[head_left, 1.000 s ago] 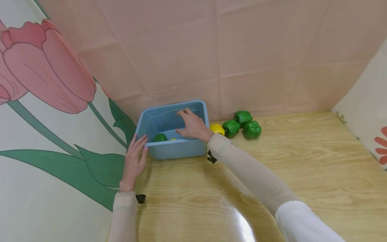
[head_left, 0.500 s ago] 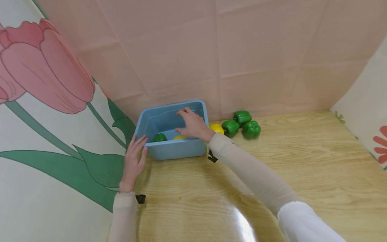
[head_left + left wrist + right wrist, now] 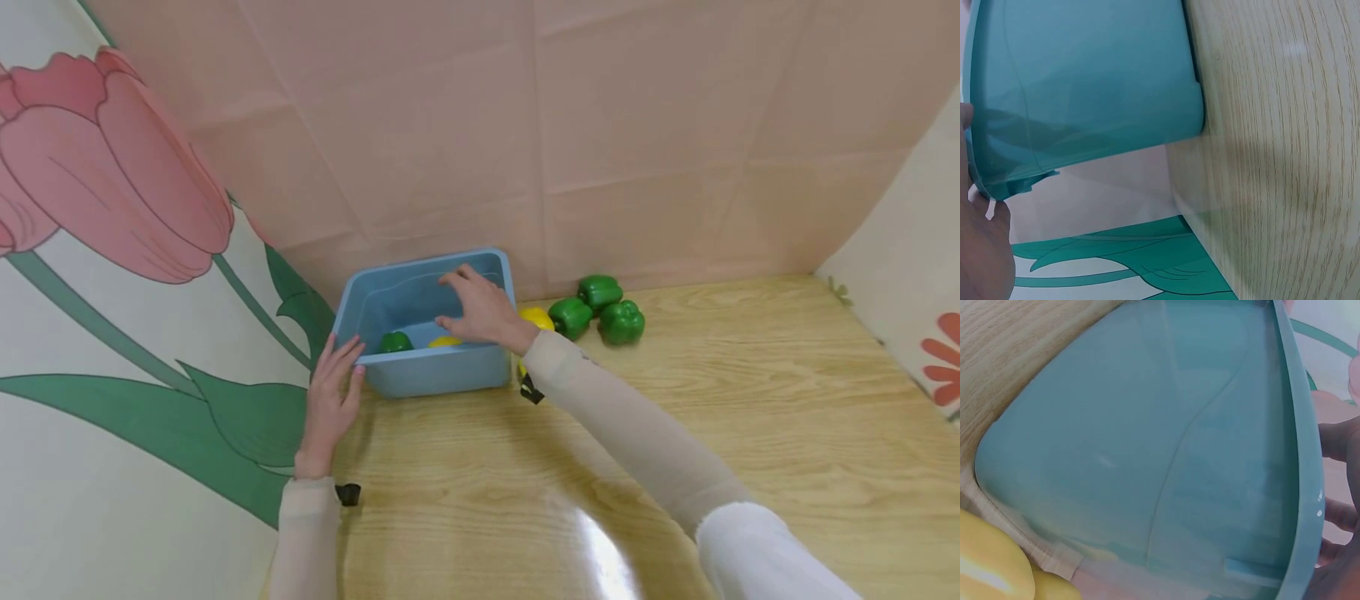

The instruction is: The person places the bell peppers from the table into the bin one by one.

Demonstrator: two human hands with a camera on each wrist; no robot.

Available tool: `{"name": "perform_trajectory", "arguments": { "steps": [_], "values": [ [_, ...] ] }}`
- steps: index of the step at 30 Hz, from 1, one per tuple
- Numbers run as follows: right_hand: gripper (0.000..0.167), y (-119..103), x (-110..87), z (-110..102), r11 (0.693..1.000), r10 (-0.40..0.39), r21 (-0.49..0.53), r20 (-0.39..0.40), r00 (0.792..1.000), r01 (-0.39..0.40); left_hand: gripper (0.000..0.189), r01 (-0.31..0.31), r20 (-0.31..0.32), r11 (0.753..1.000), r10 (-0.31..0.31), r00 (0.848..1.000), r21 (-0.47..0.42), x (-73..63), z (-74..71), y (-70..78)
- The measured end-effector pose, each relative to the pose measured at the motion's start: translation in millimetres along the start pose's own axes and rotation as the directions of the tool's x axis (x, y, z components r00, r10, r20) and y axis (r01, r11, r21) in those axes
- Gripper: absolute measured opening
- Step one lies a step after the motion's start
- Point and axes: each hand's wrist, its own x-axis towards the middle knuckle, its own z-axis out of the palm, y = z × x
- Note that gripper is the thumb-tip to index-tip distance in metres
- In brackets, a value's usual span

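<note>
A light blue plastic bin (image 3: 438,375) stands against the back wall. At its front left corner my left hand (image 3: 330,404) touches the rim with nearly straight fingers, the thumb down by the front wall. Over the bin's right side my right hand (image 3: 483,312) hovers with thumb and fingers spread, holding nothing. Inside the bin lie a green bell pepper (image 3: 395,342) and a yellow one (image 3: 445,341), both partly hidden by the front wall.
Right of the bin, several green bell peppers (image 3: 622,322) sit by a yellow bell pepper (image 3: 537,317). More yellow (image 3: 522,367) peeks out beneath my right wrist. A pink sheet (image 3: 645,150) hangs behind the wooden table (image 3: 465,500); a tulip-printed wall (image 3: 150,467) borders the left.
The yellow bell pepper in the bin has come further into view left of my right hand. Both hands have stayed almost still, with the right forearm shifting slightly right.
</note>
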Motion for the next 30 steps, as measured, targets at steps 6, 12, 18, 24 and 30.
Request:
{"name": "perform_trajectory", "arguments": {
  "steps": [6, 12, 18, 24, 30],
  "values": [
    [0.066, 0.1, -5.1, -7.0, 1.000, -0.001, -0.002, -0.002, 1.000, 0.001, 0.040, -0.003, -0.007, 1.000, 0.003, 1.000, -0.002, -0.3, 0.4, 0.4],
    [0.065, -0.4, -11.1, -11.9, 1.000, -0.009, -0.001, -0.003, 1.000, 0.009, 0.038, 0.013, -0.003, 1.000, -0.013, 1.000, -0.009, 0.0, -1.0, 2.3],
    [0.063, -1.3, -16.0, -17.4, 1.000, -0.026, -0.003, -0.011, 1.000, 0.026, 0.038, 0.023, 0.008, 1.000, -0.023, 1.000, 0.005, -0.4, -2.5, 3.2],
    [0.060, -3.7, -21.1, -22.8, 0.999, -0.040, 0.011, -0.021, 0.999, 0.040, 0.037, 0.020, 0.009, 1.000, -0.020, 1.000, 0.003, 0.7, -3.3, 3.9],
    [0.057, -2.9, -28.5, -29.3, 0.998, -0.057, 0.025, -0.040, 0.998, 0.058, 0.036, 0.039, 0.036, 0.999, -0.039, 0.999, -0.001, 1.4, -1.9, 3.8]
  ]
}}
